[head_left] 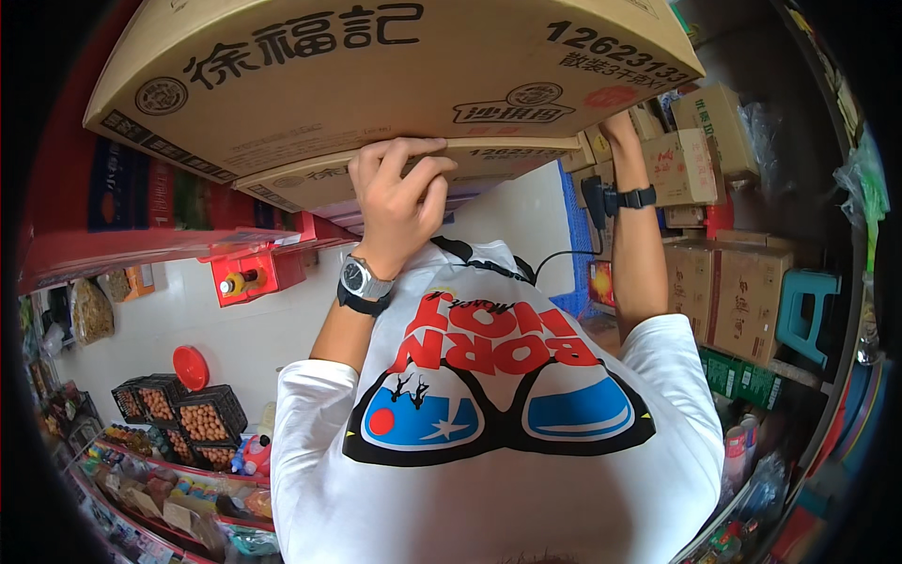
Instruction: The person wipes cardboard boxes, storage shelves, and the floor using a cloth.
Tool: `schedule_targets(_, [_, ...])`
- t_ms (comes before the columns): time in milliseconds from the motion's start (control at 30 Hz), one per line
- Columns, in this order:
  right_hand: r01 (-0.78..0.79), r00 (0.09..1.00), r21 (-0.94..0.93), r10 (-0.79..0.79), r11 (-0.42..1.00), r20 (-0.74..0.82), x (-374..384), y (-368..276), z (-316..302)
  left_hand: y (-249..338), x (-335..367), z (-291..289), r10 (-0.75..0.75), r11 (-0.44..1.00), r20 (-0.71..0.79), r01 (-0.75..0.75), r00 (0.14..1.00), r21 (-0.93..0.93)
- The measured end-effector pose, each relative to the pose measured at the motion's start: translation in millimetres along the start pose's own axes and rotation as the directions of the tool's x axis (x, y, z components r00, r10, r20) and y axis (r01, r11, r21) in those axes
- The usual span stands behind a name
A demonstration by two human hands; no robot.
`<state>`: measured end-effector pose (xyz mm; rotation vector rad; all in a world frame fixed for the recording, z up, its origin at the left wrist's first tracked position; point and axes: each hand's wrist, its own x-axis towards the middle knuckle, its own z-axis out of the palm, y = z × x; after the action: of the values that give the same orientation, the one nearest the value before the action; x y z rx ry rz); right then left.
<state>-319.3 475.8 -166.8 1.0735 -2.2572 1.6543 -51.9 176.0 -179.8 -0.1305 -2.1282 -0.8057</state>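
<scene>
A large brown cardboard box (366, 89) fills the top of the view. Just below it, pressed close, shows a second, similar cardboard box (305, 180). My left hand (402, 193), with a watch (357, 275) on its wrist, is closed, its bent fingers hooked at the seam between the two boxes and touching the big box's lower edge. My right arm reaches up to the big box's right corner. Only part of my right hand (616, 124) shows there; the box hides its fingers. A black device on a strap (631, 199) sits at that wrist, with a cable.
Red packaging (66, 226) lies at the left, near a red box with a bottle (258, 274). Black crates of eggs (211, 415) and goods-filled shelves stand lower left. On the right are stacked cartons (723, 296), a teal stool (808, 315) and a blue mesh edge (575, 235).
</scene>
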Motion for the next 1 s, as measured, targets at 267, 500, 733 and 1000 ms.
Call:
schedule_targets(267, [-0.425, 0.853, 0.108, 0.437, 0.899, -0.284, -110, -91, 35, -12, 7, -29, 0.081, 0.997, 0.231, -0.081, 0.970, -0.008])
schedule_targets(500, [-0.421, 0.821, -0.398, 0.156, 0.815, -0.548, -139, -165, 126, -38, 32, -90, 0.327, 0.935, 0.490, -0.200, 0.808, -0.293])
schedule_targets(733, [-0.299, 0.854, -0.640, -0.099, 0.708, -0.510, -123, -209, 276, -90, 13, -186, 0.275, 0.932, 0.468, -0.114, 0.840, -0.343])
schedule_targets(1000, [0.150, 0.931, -0.471, -0.284, 0.870, -0.228, -88, -243, 456, -93, -6, -269, 0.290, 0.920, 0.348, -0.160, 0.891, -0.356])
